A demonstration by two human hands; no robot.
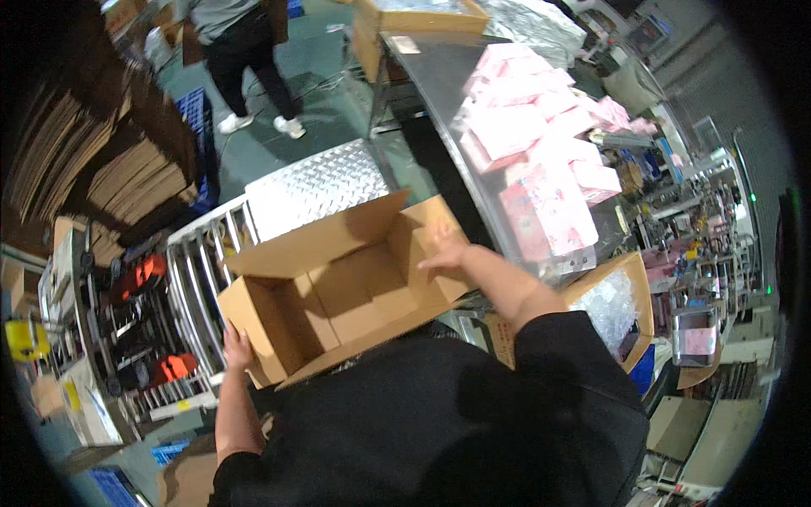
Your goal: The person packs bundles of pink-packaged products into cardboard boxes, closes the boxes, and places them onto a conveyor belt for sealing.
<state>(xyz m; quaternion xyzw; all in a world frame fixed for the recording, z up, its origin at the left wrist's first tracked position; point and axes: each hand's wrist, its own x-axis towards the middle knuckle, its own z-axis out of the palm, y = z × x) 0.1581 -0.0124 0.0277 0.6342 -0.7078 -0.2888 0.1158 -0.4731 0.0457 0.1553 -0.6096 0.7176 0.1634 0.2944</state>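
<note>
An open, empty cardboard box (355,285) lies before me with its flaps spread, partly over a roller conveyor (196,279) and a diamond-plate metal surface (317,184). At the box's left end, my left hand (237,348) rests against the outer side of the end flap, fingers along its edge. My right hand (447,247) is at the right end flap, fingers spread over the cardboard. Whether it grips the flap cannot be told. Pink packages (507,133) are heaped on the dark table (431,70) to the right of the box.
Stacked flat cardboard (136,174) stands at the left, beside a blue plastic pallet (196,127). A person (247,57) stands beyond the conveyor. A machine with orange parts (171,371) adjoins the rollers. A carton of clear plastic (608,304) is near my right elbow.
</note>
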